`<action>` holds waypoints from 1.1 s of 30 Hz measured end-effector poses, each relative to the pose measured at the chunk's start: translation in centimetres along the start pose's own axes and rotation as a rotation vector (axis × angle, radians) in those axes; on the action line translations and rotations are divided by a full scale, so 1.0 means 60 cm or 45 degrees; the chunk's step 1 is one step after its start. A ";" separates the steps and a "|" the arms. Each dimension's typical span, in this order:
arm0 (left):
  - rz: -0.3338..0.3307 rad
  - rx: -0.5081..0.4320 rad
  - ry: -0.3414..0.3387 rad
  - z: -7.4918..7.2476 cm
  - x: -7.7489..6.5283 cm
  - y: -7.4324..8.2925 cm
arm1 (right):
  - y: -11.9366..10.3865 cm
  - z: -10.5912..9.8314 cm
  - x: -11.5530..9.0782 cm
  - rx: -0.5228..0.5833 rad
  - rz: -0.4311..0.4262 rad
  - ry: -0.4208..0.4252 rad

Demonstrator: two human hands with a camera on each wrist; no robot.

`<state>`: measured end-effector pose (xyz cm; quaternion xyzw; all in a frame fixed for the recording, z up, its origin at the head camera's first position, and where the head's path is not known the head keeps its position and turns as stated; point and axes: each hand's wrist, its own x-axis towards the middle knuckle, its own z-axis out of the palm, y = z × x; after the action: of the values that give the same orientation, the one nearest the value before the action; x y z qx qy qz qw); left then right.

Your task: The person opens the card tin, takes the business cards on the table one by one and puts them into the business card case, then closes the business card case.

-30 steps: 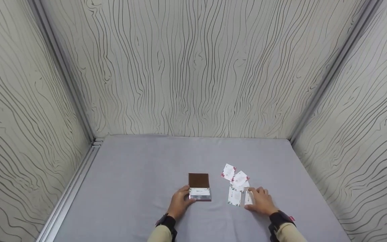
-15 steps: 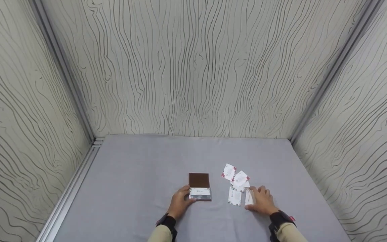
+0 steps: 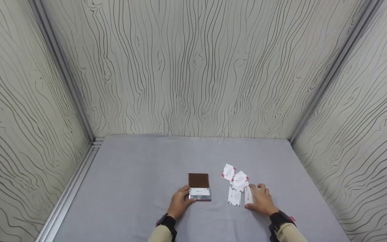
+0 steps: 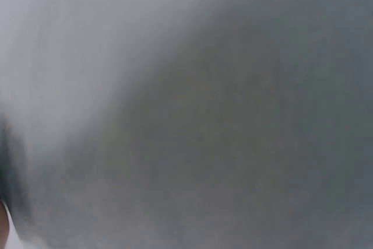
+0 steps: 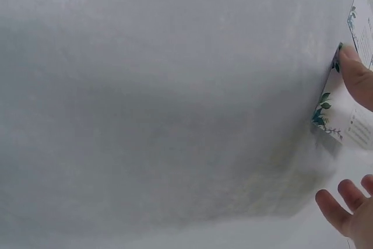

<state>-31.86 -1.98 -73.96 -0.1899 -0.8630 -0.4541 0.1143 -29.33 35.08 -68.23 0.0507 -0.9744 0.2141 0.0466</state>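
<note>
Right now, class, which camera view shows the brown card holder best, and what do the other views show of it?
The head view: it shows the brown card holder nearly whole, with the left hand gripping its edge. The right wrist view shows none of it; the left wrist view shows nothing clearly identifiable as it.

The grey cloth-covered desk (image 3: 139,168) bears an open brown card holder (image 3: 199,180), lying against the left grip (image 3: 179,202); left of the right grip (image 3: 262,201) lie a leaf-edged white card (image 3: 234,196) and, farther off, white cards with red-marked corners (image 3: 228,171).
</note>
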 end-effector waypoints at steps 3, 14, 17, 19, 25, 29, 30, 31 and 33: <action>0.003 -0.018 0.001 -0.002 -0.001 0.001 | 0.001 0.003 0.001 0.031 -0.046 0.042; 0.017 -0.018 0.008 -0.002 0.000 0.000 | -0.006 0.000 -0.001 0.174 -0.151 0.062; 0.032 -0.018 0.021 -0.001 0.000 0.000 | -0.007 -0.001 -0.001 0.176 -0.175 0.076; 0.039 -0.023 0.025 -0.001 -0.001 0.000 | -0.006 -0.001 0.000 0.175 -0.189 0.084; 0.011 -0.024 0.011 -0.002 0.000 0.003 | -0.005 -0.001 0.001 0.165 -0.190 0.112; 0.009 -0.019 0.010 -0.002 0.001 0.002 | -0.005 -0.002 0.002 0.137 -0.204 0.135; 0.000 -0.016 0.006 -0.001 0.001 0.002 | -0.005 -0.002 0.002 0.135 -0.205 0.141; -0.009 -0.013 0.002 -0.001 0.002 0.001 | -0.005 -0.003 0.002 0.137 -0.213 0.153; -0.022 -0.004 -0.006 0.000 0.002 -0.001 | -0.005 -0.005 0.002 0.151 -0.210 0.170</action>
<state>-31.99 -1.96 -73.96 -0.1837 -0.8642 -0.4558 0.1079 -29.37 34.91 -67.83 0.1191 -0.9472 0.2698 0.1258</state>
